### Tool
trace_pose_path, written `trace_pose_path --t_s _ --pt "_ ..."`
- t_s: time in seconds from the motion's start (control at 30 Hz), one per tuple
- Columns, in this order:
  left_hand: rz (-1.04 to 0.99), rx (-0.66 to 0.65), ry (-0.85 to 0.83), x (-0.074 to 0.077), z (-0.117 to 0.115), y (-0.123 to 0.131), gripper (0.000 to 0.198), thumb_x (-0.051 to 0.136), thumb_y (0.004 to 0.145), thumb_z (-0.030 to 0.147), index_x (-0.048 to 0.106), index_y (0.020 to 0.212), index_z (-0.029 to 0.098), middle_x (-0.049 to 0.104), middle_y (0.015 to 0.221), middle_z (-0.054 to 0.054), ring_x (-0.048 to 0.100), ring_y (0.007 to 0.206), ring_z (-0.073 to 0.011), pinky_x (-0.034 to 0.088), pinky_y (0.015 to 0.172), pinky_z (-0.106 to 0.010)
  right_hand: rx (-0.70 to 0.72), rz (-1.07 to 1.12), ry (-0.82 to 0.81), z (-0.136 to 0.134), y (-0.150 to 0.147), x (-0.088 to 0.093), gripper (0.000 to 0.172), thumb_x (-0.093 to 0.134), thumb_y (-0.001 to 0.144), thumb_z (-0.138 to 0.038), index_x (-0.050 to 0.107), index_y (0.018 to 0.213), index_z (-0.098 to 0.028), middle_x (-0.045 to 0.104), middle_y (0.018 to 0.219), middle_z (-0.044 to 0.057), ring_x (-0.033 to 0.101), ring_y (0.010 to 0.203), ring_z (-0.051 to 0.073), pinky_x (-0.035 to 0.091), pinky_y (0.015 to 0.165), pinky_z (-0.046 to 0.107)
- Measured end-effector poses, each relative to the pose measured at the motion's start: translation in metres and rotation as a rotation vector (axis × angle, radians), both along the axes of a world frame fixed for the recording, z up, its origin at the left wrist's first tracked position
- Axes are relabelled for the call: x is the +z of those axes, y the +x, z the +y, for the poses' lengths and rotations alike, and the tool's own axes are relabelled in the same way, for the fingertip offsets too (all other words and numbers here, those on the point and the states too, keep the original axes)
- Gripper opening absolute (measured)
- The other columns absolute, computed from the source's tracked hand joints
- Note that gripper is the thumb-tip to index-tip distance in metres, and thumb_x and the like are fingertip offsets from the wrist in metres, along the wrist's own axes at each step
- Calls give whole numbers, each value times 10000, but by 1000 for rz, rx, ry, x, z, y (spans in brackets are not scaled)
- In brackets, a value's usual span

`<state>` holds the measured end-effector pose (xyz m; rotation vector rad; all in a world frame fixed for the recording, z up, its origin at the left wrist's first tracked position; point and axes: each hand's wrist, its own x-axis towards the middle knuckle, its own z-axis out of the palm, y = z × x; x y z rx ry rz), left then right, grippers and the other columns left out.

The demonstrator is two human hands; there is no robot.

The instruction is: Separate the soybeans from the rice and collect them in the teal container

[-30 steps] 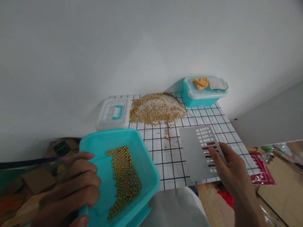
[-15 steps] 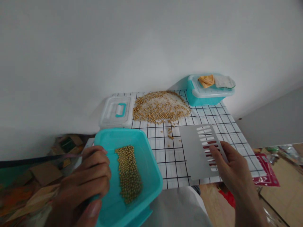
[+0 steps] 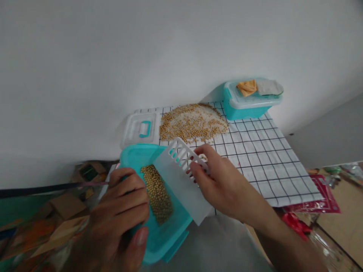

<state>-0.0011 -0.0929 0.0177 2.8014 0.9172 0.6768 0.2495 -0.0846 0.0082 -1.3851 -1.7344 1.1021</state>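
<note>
Slotted white scraper (image 3: 184, 189) has moved since the earlier frame, from right of the tub (image 3: 150, 241) to over its right side, hiding part of the rim. Right hand (image 3: 219, 179): fingers grip the slotted end. Left hand (image 3: 124, 209): fingers curl round the tub's left rim, obscuring it. Tub holds yellow beans (image 3: 158, 194). Red packet (image 3: 320, 194), far right of tub: markings illegible.

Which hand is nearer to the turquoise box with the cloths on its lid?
The right hand: it holds the slotted plate, in front of the box and left of it. The left hand grips the left edge of the open basin, farther away.
</note>
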Motion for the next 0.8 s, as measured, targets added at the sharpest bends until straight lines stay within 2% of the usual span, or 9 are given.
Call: trace_pose_path --t_s 0.13,0.33,0.57,0.7,0.8 --pt "0 33 -74 -3 -1 -1 174 449 745 182 432 578 223 421 576 -14 382 628 -205 310 672 -429 102 -223 210 14 -15 15 287 400 971 -222 491 1232 -145 680 868 72 637 764 207 436 665 326" --pt "-72 96 -105 -12 0 -3 167 436 776 185 448 616 229 440 586 -11 384 629 -205 281 638 -411 154 -367 308 24 -26 29 285 329 974 -193 500 1187 -114 668 839 103 606 707 215 422 622 330" --pt "-285 124 -148 -13 -5 -7 166 432 806 182 417 644 218 394 591 7 402 601 -186 292 673 -441 160 -89 202 35 -6 29 182 403 990 -243 499 1137 -193 668 869 36 613 726 161 446 618 263" --pt "-326 134 -83 -11 -7 -9 212 416 844 201 398 632 215 384 574 15 377 565 -169 295 691 -452 104 -59 192 31 -5 34 100 473 960 -248 507 1046 -211 637 840 14 601 695 144 408 541 225" --pt "-316 144 -101 -13 -6 -12 201 420 837 199 407 637 219 392 583 6 386 590 -183 303 693 -457 85 -33 196 26 -6 42 79 496 954 -245 509 1026 -216 601 786 -7 590 667 131 394 521 213"
